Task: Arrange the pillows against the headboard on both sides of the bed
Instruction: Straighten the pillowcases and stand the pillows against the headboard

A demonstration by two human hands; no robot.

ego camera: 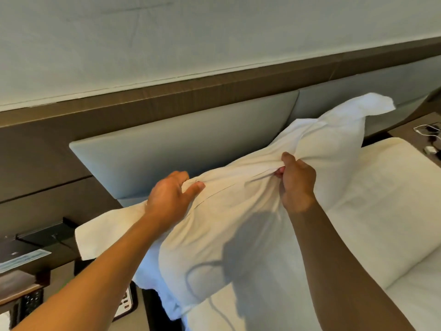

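Pillow point(238, 223) up off the bed, tilted before the grey headboard point(167, 149); left hand point(170, 199) bunches its top edge, fingers clenched in the white case; right hand point(297, 185) pinches the same edge further along; second pillow point(381, 199) lies flat just beside.

1 pillow point(238, 223) lies before the headboard point(167, 144); a 2nd pillow point(381, 199) right of it.

Soft, wrinkled white cloth on the pillow point(238, 211); smooth matt padded headboard point(181, 144); dark, matt wood-grain frame point(214, 89) above it.
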